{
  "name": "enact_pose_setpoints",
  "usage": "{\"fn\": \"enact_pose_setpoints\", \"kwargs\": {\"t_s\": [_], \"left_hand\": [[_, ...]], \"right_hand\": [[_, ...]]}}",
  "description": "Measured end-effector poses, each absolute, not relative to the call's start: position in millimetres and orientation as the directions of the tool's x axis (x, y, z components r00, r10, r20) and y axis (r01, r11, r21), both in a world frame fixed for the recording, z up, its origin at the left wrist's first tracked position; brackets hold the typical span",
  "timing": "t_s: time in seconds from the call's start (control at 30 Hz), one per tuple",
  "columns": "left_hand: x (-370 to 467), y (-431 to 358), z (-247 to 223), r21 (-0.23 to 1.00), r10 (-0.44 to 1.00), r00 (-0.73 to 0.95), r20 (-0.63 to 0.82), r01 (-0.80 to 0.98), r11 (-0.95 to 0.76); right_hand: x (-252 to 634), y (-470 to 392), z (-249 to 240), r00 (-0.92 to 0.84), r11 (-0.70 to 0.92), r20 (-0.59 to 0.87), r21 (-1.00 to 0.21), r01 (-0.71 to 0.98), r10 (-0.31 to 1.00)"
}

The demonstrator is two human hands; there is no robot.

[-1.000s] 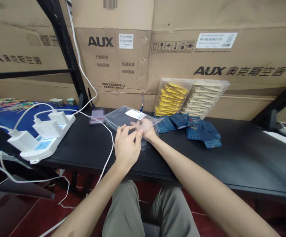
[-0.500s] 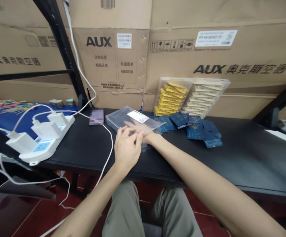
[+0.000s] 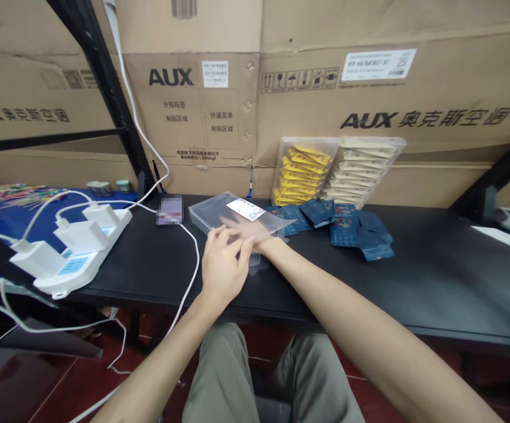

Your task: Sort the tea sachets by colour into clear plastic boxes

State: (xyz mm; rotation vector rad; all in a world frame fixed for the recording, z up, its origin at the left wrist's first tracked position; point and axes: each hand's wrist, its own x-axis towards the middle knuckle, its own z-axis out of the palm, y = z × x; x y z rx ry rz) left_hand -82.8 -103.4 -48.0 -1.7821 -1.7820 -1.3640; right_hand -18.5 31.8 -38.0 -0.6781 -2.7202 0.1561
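Note:
A clear plastic box (image 3: 211, 212) with a white printed label (image 3: 245, 209) lies on the black table, its front end toward me. My left hand (image 3: 226, 258) is at that front edge, fingers bent over the plastic and thumb closed in beside my right wrist. Through the cloudy plastic I see my right hand (image 3: 247, 230) reaching into the box, its fingers stretched out and blurred by the cover. Whether it touches anything inside is not clear. Right of the box, several dark blue packets (image 3: 361, 232) lie in a loose pile.
Behind the packets stand a clear box of yellow packets (image 3: 306, 173) and another of cream packets (image 3: 358, 170). A white power strip (image 3: 83, 258) with chargers sits on the left, its cables trailing past a small pixelated item (image 3: 170, 210). Large cardboard boxes (image 3: 220, 35) back the table (image 3: 435, 276).
Both hands keep nearly the same place on and in the plastic box. The whole view has shifted slightly, so things appear a little further left.

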Motion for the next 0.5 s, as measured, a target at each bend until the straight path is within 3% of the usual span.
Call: {"fn": "enact_pose_setpoints", "kwargs": {"t_s": [0.2, 0.37, 0.5], "left_hand": [[-82.9, -104.1, -47.6, 0.407, 0.635, -0.192, 0.748, 0.889, -0.21], [-83.0, -104.7, -48.0, 0.394, 0.647, -0.179, 0.741, 0.896, -0.204], [-83.1, -105.4, -48.4, 0.377, 0.651, -0.163, 0.742, 0.904, -0.203]], "right_hand": [[-12.7, 23.0, -26.8, -0.913, 0.926, 0.156, -0.084, 0.368, 0.377], [-10.5, 22.7, -23.8, -0.906, 0.922, 0.182, -0.133, 0.363, 0.382], [-8.8, 23.0, -24.2, -0.907, 0.923, 0.171, -0.096, 0.373, 0.384]]}}
